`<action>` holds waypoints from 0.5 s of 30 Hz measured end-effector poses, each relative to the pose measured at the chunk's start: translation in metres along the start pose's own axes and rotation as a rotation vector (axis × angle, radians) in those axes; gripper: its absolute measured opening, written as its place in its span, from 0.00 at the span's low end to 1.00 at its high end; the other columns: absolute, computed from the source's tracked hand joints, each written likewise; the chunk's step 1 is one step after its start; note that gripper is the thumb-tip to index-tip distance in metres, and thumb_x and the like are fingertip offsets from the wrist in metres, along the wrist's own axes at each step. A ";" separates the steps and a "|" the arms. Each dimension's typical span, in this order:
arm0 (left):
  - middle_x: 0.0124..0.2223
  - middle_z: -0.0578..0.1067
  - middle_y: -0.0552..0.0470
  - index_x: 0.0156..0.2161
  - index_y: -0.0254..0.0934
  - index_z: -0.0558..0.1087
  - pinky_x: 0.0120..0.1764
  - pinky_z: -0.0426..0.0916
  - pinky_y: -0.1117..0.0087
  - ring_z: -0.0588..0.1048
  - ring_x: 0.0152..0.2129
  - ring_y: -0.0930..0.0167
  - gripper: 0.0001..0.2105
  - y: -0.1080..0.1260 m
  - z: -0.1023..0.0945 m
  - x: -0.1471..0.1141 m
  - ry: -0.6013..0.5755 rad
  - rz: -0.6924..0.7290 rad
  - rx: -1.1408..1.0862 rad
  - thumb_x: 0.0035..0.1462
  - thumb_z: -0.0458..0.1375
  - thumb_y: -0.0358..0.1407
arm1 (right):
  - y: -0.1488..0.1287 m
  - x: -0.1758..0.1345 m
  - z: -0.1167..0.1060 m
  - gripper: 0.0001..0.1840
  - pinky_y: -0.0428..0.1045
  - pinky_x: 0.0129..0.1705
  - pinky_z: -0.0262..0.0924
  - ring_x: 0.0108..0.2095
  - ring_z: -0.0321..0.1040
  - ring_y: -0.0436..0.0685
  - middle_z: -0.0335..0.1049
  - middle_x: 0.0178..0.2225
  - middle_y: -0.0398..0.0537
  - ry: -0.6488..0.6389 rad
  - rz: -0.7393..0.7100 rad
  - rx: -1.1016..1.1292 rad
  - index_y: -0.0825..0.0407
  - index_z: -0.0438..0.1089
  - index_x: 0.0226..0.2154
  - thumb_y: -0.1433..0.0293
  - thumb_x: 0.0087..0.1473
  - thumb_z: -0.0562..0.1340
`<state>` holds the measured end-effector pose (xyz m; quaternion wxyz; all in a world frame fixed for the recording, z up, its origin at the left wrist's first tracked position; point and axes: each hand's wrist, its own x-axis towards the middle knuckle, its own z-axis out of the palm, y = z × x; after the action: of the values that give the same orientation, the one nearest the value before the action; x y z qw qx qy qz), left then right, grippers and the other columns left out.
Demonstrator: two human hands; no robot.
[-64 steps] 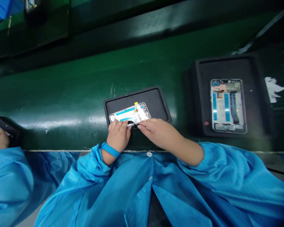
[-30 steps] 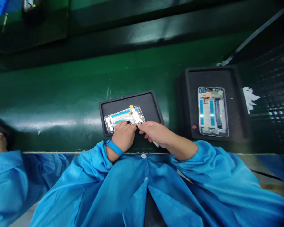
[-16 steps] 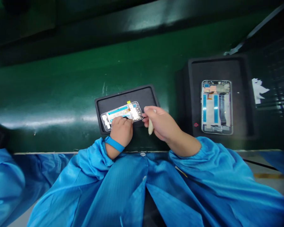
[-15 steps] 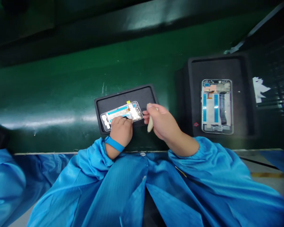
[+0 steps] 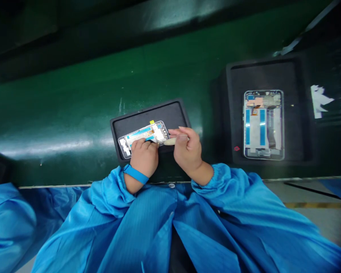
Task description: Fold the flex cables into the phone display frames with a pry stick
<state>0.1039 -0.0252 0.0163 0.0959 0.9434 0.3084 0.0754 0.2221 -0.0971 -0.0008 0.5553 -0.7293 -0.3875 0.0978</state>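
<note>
White metal and blue strips show on the opened phone (image 5: 139, 134), which lies face-down or face-up, I cannot tell which, in the near part of a shallow black tray (image 5: 173, 112); a yellow tab (image 5: 152, 122) stands at its far edge. Half a second ago the pale tool (image 5: 170, 141) in the right hand (image 5: 189, 149) slanted down toward the near edge of the desk (image 5: 74, 117); now it lies almost level, its end by the phone's near right corner, though contact cannot be made out; the right wrist has turned with it, while the left hand (image 5: 144, 159) keeps its place on the phone.

The right hand's fingers pinch the tool against the thumb; the left hand's fingers lie close together over the phone's near edge, hiding part of it, and whether they grip the dark strip (image 5: 150, 141) beside them I cannot tell; a blue band (image 5: 136, 173) circles that wrist.

Well to the right, a second opened phone (image 5: 263, 129) rests in a larger black tray (image 5: 297, 81), with a small red mark (image 5: 236, 148) near the phone's near left corner; beyond that tray lies torn white paper (image 5: 320, 101); at far left, a co-worker's blue sleeve (image 5: 11, 223) reaches in below a dark tray (image 5: 0, 167), cut off by the view's edge.
</note>
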 end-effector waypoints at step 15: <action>0.31 0.75 0.46 0.32 0.35 0.74 0.42 0.62 0.59 0.70 0.39 0.62 0.10 0.002 0.001 0.000 -0.059 -0.014 -0.029 0.55 0.50 0.31 | -0.018 0.015 0.006 0.17 0.47 0.28 0.63 0.25 0.69 0.53 0.71 0.23 0.46 -0.254 -0.327 -0.288 0.51 0.65 0.27 0.64 0.58 0.47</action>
<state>0.1046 -0.0270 0.0161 0.1191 0.9415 0.3111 0.0511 0.2206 -0.0807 0.0174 0.4010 -0.7105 -0.5768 0.0412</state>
